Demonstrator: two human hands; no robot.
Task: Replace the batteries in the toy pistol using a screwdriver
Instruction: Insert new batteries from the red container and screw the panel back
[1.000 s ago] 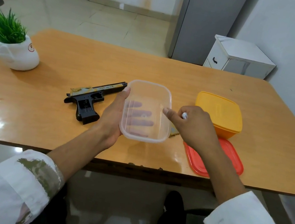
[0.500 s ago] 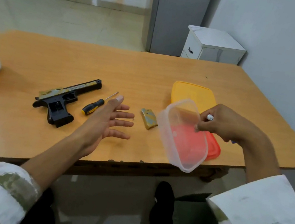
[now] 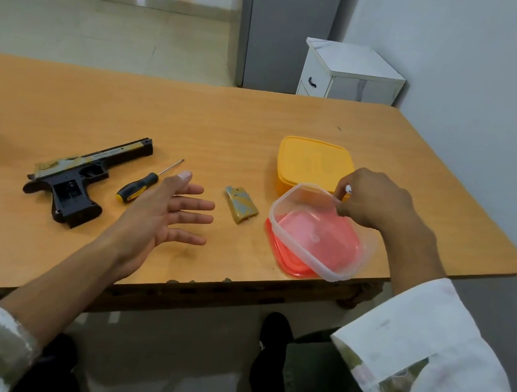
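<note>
The black and gold toy pistol lies on its side at the left of the wooden table, its grip compartment uncovered. Beside it rests a screwdriver with a black and yellow handle. The gold battery cover lies loose in the middle. My left hand hovers palm up with fingers spread, between screwdriver and cover, holding nothing. My right hand grips the rim of a clear plastic container and also holds a small white battery between its fingers.
A red lid lies under the clear container near the table's front edge. An orange lidded box stands behind it. A white cabinet and a grey wall are past the table's right side.
My right hand carried the clear container from the table's middle to the right and set it down over the red lid. My left hand let go of it and opened.
</note>
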